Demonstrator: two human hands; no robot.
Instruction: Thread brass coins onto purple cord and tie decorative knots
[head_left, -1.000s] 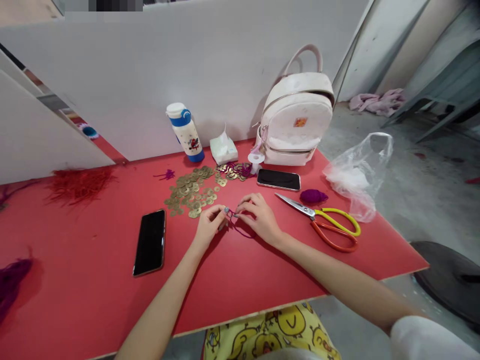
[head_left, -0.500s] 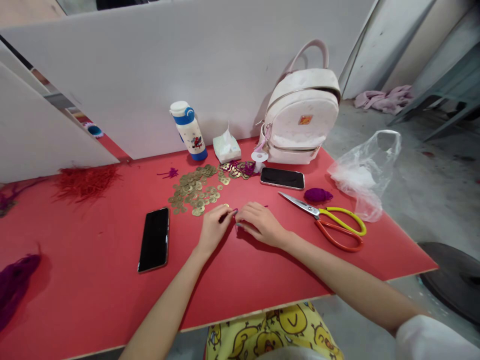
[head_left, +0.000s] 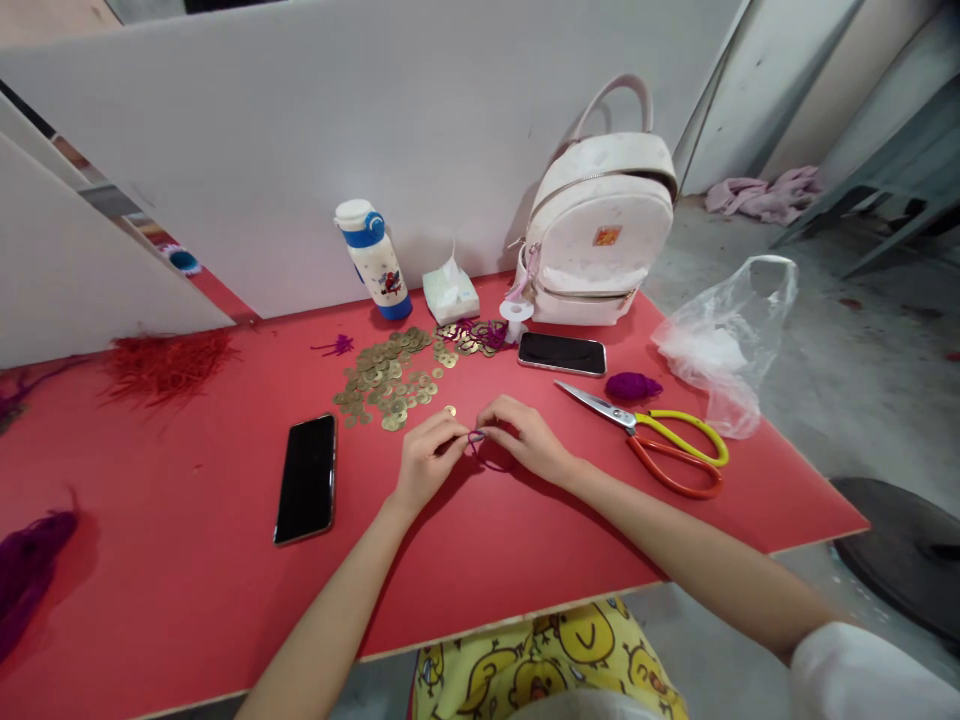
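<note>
While our left hand (head_left: 427, 458) and right hand (head_left: 526, 437) rest close together over the flat red counter (head_left: 487, 565), we have the grip of each pinched on a thin purple yarn cord (head_left: 493, 468) between them. Its loop bows toward us; its long axis runs mostly left to right, slanting nearer us beside the right hand. Beyond the left hand lie flat, round, brass-coloured metal discs (head_left: 381, 368); at right, steel scissors with yellow and red handles (head_left: 632, 420) point leftward and away from us.
</note>
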